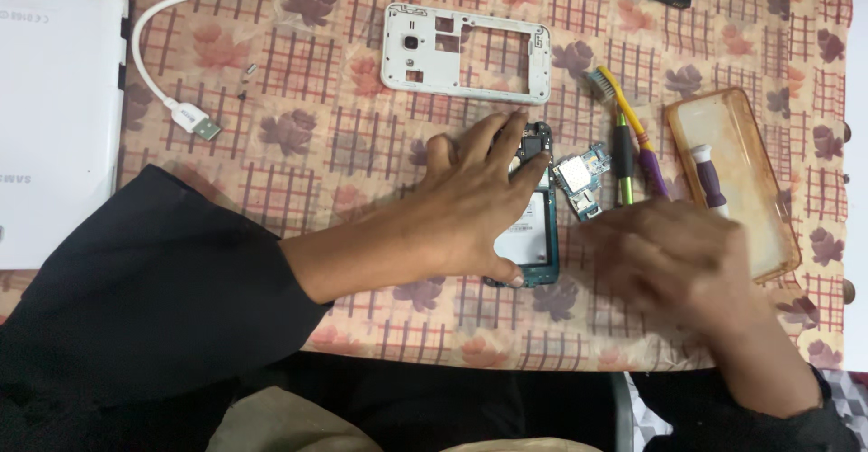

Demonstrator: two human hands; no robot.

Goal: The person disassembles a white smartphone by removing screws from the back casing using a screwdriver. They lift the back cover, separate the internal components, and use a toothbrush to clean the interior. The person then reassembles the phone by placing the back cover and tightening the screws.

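An opened phone body [533, 235] lies on the patterned tablecloth [298, 145], its white inner panel showing. My left hand [470, 203] rests flat over its left side, fingers spread across its top and lower edge. A small circuit board [580, 179] lies just right of the phone. My right hand [674, 258] is blurred, hovering low to the right of the phone, near the tips of a green and black tool [624, 158] and a yellow and purple toothbrush [633, 127]. Whether it holds anything cannot be made out.
A white phone frame [466, 51] lies farther back. A clear orange phone case [737, 176] holding a purple and white tool [707, 176] sits right. A white tablet [54, 117] and a white cable with plug [194, 119] are left. Tiny screws [246, 81] lie nearby.
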